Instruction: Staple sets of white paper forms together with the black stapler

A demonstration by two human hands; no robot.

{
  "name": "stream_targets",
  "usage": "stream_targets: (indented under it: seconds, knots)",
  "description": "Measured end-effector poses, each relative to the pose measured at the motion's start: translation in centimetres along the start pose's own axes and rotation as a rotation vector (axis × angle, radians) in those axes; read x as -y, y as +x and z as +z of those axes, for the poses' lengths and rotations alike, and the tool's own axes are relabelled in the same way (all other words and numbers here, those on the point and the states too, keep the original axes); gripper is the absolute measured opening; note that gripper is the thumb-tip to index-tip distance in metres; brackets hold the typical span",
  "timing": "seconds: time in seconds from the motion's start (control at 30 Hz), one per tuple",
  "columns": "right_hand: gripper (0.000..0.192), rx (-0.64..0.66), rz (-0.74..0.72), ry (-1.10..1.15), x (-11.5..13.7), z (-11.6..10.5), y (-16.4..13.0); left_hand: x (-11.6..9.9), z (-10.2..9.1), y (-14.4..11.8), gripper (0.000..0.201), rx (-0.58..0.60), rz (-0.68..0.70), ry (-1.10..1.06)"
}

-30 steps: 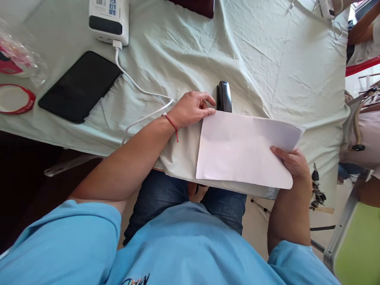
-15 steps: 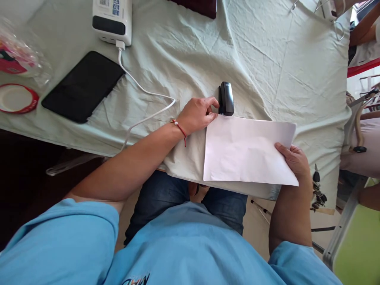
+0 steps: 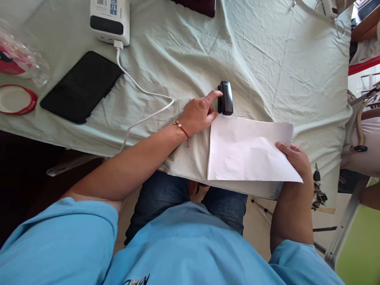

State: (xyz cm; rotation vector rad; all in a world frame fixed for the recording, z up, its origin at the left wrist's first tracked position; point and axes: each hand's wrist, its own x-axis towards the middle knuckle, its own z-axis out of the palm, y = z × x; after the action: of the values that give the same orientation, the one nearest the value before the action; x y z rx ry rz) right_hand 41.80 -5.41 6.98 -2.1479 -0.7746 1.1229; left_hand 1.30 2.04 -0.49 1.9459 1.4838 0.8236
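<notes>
A white sheet of paper (image 3: 249, 148) lies at the near edge of the table on a pale green cloth (image 3: 261, 63). My right hand (image 3: 292, 158) grips its right edge, thumb on top. A small black stapler (image 3: 225, 98) stands on the cloth at the paper's top left corner. My left hand (image 3: 199, 113) rests beside the stapler, index finger stretched out against its left side and thumb at the paper's corner. A red string bracelet sits on my left wrist.
A black phone (image 3: 80, 86) lies at the left. A white power bank (image 3: 110, 19) with a white cable (image 3: 142, 93) stands behind it. A red-rimmed lid (image 3: 15, 99) and a plastic bag (image 3: 18, 59) sit far left. Another person's arm (image 3: 365, 27) shows at the right edge.
The paper has slid a little to the right and toward me, uncovering the stapler. My left index finger has lifted off the paper corner and now reaches out to the stapler's side.
</notes>
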Motion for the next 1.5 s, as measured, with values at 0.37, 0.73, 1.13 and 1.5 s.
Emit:
stream_targets:
  seconds: [0.37, 0.73, 1.13, 1.5]
  knots:
    - [0.013, -0.061, 0.022, 0.071, 1.4, 0.6, 0.4, 1.0, 1.1, 0.2, 0.086, -0.027, 0.101, 0.004]
    - [0.008, -0.045, 0.018, 0.082, 1.0, 0.3, 0.4, 1.2, 1.1, 0.2, 0.068, -0.022, 0.149, -0.033]
    - [0.010, -0.066, 0.042, 0.126, 1.9, 1.3, -1.2, 1.2, 0.2, -1.3, 0.069, 0.026, 0.217, 0.284]
    - [0.008, 0.030, -0.092, 0.113, 2.5, 2.5, 1.2, 3.0, -0.8, -1.1, 0.064, -0.111, 0.251, 0.091]
